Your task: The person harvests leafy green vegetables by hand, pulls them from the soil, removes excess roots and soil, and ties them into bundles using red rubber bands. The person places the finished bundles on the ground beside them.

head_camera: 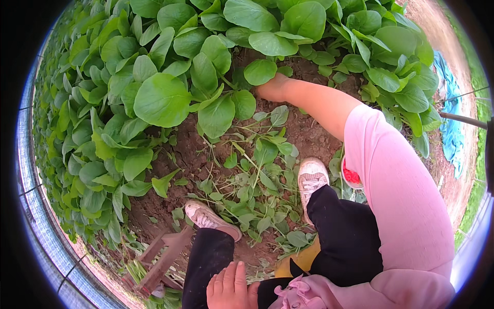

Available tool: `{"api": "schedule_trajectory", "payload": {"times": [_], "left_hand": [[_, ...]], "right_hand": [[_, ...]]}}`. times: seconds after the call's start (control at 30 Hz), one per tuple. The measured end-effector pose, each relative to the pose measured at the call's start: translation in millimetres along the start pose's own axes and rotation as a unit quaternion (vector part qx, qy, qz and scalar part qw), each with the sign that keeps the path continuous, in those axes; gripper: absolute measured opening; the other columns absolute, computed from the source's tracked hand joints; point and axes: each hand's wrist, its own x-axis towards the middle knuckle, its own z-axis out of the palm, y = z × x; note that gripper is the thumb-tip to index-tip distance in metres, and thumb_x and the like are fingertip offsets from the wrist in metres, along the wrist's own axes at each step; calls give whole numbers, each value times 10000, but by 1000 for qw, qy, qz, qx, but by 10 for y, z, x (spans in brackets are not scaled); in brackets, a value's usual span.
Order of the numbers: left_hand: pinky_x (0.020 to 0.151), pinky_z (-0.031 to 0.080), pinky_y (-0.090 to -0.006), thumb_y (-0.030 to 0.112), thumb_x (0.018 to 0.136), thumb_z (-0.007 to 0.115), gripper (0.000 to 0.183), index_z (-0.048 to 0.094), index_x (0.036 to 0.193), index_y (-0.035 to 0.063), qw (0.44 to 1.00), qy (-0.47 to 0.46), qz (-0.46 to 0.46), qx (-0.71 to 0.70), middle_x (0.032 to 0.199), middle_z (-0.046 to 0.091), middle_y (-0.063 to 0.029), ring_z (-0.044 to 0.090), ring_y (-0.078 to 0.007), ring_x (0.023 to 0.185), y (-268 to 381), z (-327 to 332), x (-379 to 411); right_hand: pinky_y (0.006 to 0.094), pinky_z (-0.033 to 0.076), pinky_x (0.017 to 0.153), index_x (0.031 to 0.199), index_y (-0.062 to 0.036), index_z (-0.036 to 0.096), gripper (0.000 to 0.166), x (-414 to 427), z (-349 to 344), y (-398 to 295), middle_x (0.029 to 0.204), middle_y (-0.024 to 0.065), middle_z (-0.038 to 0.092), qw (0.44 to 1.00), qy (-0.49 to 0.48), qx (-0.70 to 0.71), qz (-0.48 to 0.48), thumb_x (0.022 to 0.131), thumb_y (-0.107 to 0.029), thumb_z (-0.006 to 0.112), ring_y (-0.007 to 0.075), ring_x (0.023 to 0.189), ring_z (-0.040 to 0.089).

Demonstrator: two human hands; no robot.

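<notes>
Dense leafy green vegetable plants (166,100) fill the top and left of the head view. My right arm, in a pink sleeve, reaches up among them, and my right hand (270,89) is at the base of the plants, its fingers hidden under a round leaf (260,72). What those fingers touch cannot be seen. My left hand (231,287) rests, back upward, on my dark trousers near the bottom edge, with its fingers together. Loose picked leaves (247,201) lie on the brown soil (185,143) between my two white shoes.
A wooden frame (166,257) with a bundle of green stems (136,270) stands at lower left. Beside my right knee is a round container (352,175) with something red inside. Blue cloth or sheeting (451,116) lies at far right. Something yellow (297,260) is beneath me.
</notes>
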Motion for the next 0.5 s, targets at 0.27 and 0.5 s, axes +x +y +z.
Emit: {"api": "schedule_trajectory", "payload": {"times": [0.27, 0.5], "left_hand": [[911, 413, -403, 270, 770, 636, 566, 453, 1264, 62, 998, -12, 31, -62, 1202, 533, -117, 534, -298, 1030, 28, 83, 31], [912, 407, -392, 347, 790, 618, 593, 436, 1280, 69, 996, -12, 57, -72, 1223, 522, -103, 529, -289, 1044, 48, 127, -19]], "right_hand": [[390, 490, 717, 885, -61, 656, 176, 235, -109, 276, 907, 113, 651, 933, -111, -339, 46, 750, -109, 553, 263, 869, 630], [376, 484, 712, 958, -66, 617, 216, -30, -597, -222, 960, 108, 636, 948, -231, -211, 54, 755, -115, 562, 245, 901, 620]]}}
